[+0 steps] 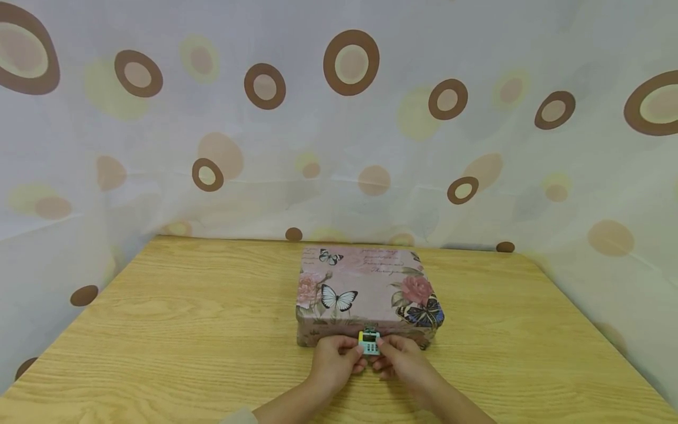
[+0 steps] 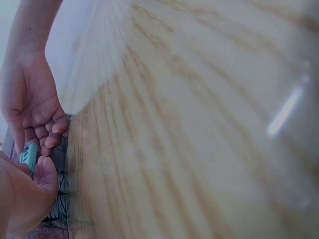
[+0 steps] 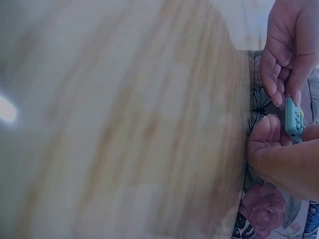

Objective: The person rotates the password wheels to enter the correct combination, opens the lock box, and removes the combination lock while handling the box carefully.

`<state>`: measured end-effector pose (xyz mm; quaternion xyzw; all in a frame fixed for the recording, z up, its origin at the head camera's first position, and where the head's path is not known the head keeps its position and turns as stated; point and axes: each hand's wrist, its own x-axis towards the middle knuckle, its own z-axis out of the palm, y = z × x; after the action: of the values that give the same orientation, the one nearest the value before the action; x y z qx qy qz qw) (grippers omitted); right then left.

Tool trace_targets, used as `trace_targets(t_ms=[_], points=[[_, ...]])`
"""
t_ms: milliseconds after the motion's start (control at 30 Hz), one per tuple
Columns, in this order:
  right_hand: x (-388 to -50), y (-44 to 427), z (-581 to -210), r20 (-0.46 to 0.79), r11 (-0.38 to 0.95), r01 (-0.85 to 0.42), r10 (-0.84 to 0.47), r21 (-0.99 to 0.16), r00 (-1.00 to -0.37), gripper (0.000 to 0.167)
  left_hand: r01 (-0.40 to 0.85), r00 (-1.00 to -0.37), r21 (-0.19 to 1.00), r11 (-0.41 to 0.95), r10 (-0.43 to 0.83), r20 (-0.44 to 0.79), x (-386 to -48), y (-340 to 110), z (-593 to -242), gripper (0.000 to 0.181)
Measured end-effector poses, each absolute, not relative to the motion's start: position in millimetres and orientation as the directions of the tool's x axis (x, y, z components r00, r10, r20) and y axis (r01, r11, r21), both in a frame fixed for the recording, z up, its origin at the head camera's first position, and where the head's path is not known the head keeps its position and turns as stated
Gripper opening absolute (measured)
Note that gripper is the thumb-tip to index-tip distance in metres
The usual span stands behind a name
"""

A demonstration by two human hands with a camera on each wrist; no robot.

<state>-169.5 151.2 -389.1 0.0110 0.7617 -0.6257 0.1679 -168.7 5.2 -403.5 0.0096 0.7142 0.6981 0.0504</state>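
The person's left grip [image 1: 336, 360] and right grip [image 1: 406, 359] pinch opposite edges of the padlock [image 1: 369, 344] at the front of the box [image 1: 365, 282], likely to steady it; the box rests on the counter [image 1: 185, 318], lock side nearest for reach

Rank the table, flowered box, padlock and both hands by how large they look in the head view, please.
1. Table
2. Flowered box
3. Left hand and right hand: too alike to rank
4. Padlock
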Motion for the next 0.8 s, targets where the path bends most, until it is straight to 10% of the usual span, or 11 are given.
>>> trace_targets(t_ms=[800], points=[[-169.4,154.0,-389.2,-0.253,0.238,0.2,-0.222,-0.951,-0.942,0.031,-0.061,-0.994,0.998,0.015,0.089,-0.062,-166.0,4.3,-400.0,0.014]])
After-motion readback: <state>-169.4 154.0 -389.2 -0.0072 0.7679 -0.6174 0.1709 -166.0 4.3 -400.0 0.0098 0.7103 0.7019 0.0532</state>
